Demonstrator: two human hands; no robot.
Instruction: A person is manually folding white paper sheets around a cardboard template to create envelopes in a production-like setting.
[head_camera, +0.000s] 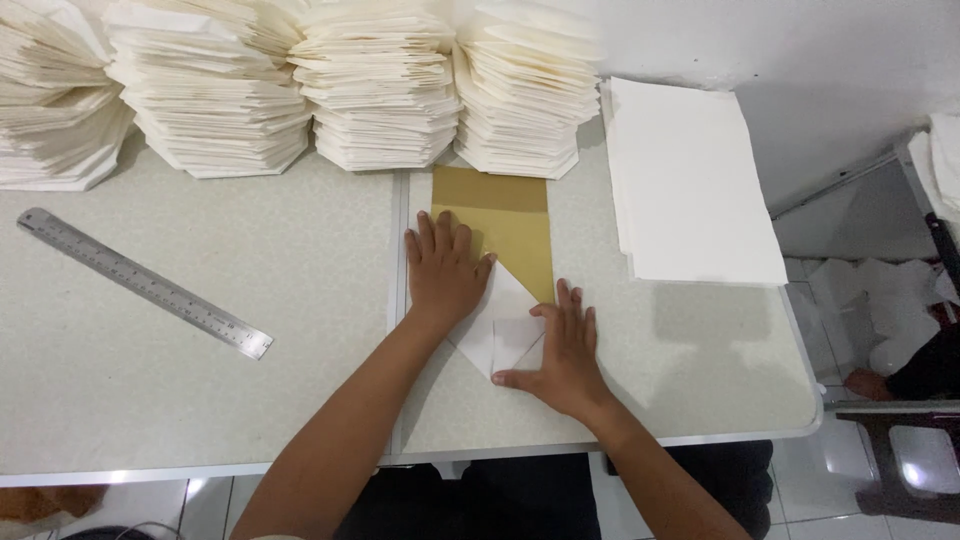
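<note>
Left hand (443, 272): fingers spread flat, palm down, grasping nothing, just pinning the gold sheet (505, 225) where its gold face meets the white folded-over part. Right hand (567, 352): also flat and unclenched, fingertips pressing the small folded flap (517, 343) at the sheet's pointed near end, thumb along the flap's lower edge. Sheet lies under both palms, gold side running away from the fingertips toward the stacks, white point toward the wrists.

Beyond the left fingertips: four tall stacks of folded cream paper (375, 85) along the back of the table (300, 250). Past the right hand's outer side, w/ a gap: a flat pile of white sheets (690, 180). Well off from the left hand's outer side: a steel ruler (145, 283), lying diagonal.

Risks, as I judge them: sheet sits right by the seam btw two table panels, so a crease pressed over it could come out uneven. If the left palm lifts early, the fold may spring open and edges drift off-line. Uneven pressure from the right fingertips could skew the flap's point.
</note>
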